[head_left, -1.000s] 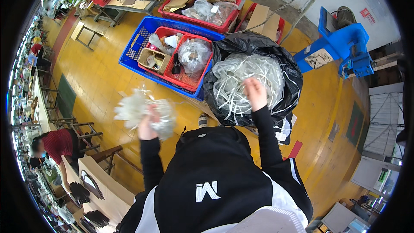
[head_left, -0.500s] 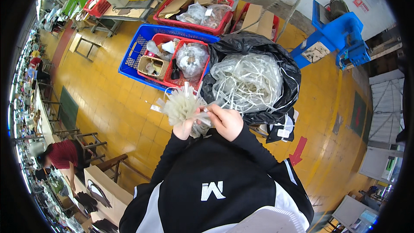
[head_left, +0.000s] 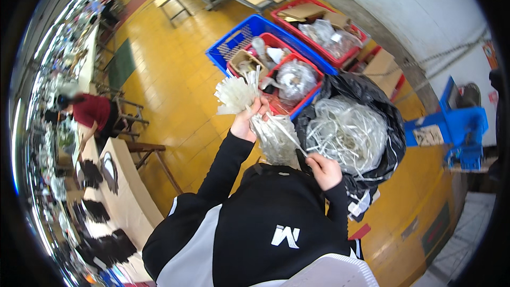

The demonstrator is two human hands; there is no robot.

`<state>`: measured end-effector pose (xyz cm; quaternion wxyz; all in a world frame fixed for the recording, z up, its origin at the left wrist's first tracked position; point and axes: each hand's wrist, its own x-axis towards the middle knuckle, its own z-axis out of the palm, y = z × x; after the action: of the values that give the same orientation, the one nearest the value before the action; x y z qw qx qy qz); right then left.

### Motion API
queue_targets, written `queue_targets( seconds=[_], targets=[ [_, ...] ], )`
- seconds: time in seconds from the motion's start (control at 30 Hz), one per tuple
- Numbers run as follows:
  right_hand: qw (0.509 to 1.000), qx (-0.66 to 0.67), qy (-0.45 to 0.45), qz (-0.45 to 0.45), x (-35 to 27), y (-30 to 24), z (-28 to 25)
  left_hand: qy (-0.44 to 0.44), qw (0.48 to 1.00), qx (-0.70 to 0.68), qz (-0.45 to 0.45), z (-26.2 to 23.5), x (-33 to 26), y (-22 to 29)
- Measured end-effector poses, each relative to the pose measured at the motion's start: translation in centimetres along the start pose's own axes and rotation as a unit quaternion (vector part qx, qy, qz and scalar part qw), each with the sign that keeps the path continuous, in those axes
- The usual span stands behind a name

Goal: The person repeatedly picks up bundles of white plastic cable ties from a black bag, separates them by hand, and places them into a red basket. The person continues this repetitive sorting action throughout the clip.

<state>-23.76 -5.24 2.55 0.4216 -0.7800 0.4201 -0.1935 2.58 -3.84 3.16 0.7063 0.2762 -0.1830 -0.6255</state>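
Observation:
A bundle of translucent whitish plastic strips (head_left: 237,95) is gripped around its middle by my left hand (head_left: 246,122), its fingers closed. The upper ends fan out above that hand, and the lower part hangs below it toward my chest. My right hand (head_left: 324,171) is to the right and lower, pinching the end of a thin white strip (head_left: 287,134). This strip stretches tight and slanting from the bundle at my left hand. Just beyond my right hand sits a black plastic bag (head_left: 394,122) filled with clear film and tangled white strips (head_left: 348,133).
A blue crate (head_left: 219,52) holds red baskets with bagged parts. Behind it is another red crate (head_left: 355,53); a blue machine (head_left: 451,127) stands at right. To the left, a person in a dark red shirt (head_left: 91,110) works at a table (head_left: 130,180) bearing dark pieces.
My hands were together at the bundle; now the right has moved away to the right, drawing a strip out. The left has lifted the bundle slightly. My view has turned left.

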Motion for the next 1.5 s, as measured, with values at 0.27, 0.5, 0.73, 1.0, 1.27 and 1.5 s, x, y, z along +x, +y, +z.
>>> queue_targets(
  seconds=[0.27,0.5,0.73,1.0,1.27,1.5],
  targets=[
    [0.983,-0.077,-0.134,0.098,-1.6,4.7,-1.6,0.062,0.99,0.01,0.129,-2.0,-1.0,4.8],
    [0.969,-0.042,-0.219,0.109,-1.6,5.6,-2.2,0.099,0.98,0.009,0.17,-3.4,-1.7,6.1],
    [0.959,-0.028,-0.258,0.113,-1.1,6.1,-2.1,0.053,0.973,0.004,0.224,-4.7,-2.6,8.2],
    [0.963,-0.183,-0.035,-0.193,1.1,0.9,-8.0,0.193,0.908,0.089,0.361,-5.8,-2.7,16.4],
    [0.657,0.096,0.256,-0.703,-6.5,-15.8,-17.8,0.323,0.207,0.727,0.57,-0.9,-20.0,40.5],
    [0.654,-0.112,0.295,-0.688,-6.2,-16.9,-18.6,0.294,0.409,0.627,0.594,-1.2,-24.6,42.7]
  ],
)
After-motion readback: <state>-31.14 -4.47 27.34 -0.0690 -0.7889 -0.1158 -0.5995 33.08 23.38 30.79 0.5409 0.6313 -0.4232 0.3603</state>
